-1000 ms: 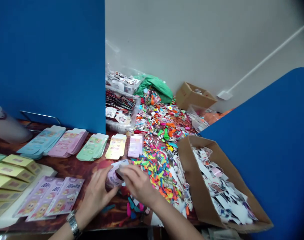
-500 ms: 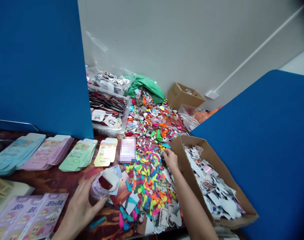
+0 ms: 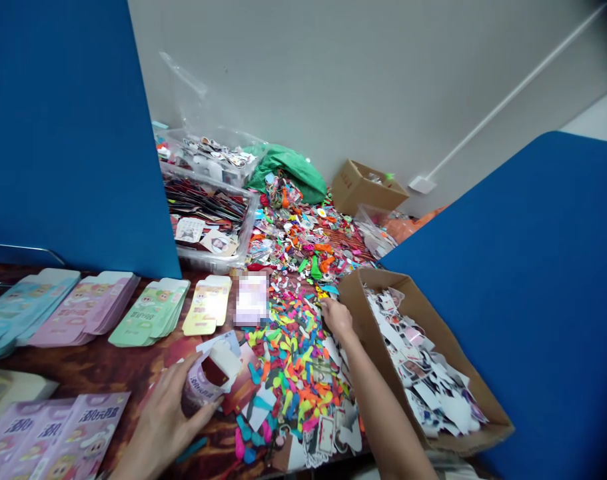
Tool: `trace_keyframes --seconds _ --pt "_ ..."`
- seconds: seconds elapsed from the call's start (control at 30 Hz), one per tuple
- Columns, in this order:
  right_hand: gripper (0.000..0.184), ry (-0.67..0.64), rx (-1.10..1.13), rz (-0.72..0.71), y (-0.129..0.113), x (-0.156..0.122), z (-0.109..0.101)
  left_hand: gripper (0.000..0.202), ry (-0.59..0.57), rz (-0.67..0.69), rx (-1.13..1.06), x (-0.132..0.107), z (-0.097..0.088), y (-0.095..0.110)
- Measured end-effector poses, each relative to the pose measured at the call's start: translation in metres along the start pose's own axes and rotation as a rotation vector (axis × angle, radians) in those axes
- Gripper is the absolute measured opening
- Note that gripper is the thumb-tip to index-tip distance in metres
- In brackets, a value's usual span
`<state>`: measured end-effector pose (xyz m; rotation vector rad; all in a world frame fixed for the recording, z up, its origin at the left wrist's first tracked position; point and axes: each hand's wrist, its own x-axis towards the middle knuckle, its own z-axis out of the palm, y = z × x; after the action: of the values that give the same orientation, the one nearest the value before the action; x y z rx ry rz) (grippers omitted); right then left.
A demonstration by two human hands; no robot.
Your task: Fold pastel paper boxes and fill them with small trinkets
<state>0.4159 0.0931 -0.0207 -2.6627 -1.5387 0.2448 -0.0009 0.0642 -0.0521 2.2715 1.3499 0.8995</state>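
My left hand (image 3: 170, 410) is wrapped around a small purple paper box (image 3: 199, 381), held tilted above the table. The box's top is open, with a white flap and dark red inside showing. My right hand (image 3: 340, 321) reaches to the far right edge of a spread of colourful uninflated balloons (image 3: 296, 363). Its fingertips are drawn together near some small yellow pieces (image 3: 326, 292); whatever they pinch is hidden. Printed cards (image 3: 240, 377) lie behind and beside the box.
Flat folded boxes in blue, pink, green (image 3: 150, 312) and yellow (image 3: 207, 305) line the left. Purple boxes (image 3: 86, 437) lie in front of them. A carton of stickers (image 3: 378, 367) flanks my right arm. Clear bins (image 3: 248, 230) and blue partitions (image 3: 73, 133) stand behind and beside.
The view has shifted slightly to the right. My left hand keeps its hold on the purple box, and my right hand stays at the same part of the pile.
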Motion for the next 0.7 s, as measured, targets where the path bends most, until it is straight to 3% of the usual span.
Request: trace_keyframes --seconds 0.43,0.7 --pt "0.033 0.123 0.079 -0.058 -0.009 -0.011 -0.021 0.064 0.003 0.016 -0.028 -0.002 -0.003 0.001" --pt "0.033 -0.074 0.136 -0.296 -0.034 -0.026 -0.018 0.066 0.004 0.039 -0.001 -0.001 0.000 0.001"
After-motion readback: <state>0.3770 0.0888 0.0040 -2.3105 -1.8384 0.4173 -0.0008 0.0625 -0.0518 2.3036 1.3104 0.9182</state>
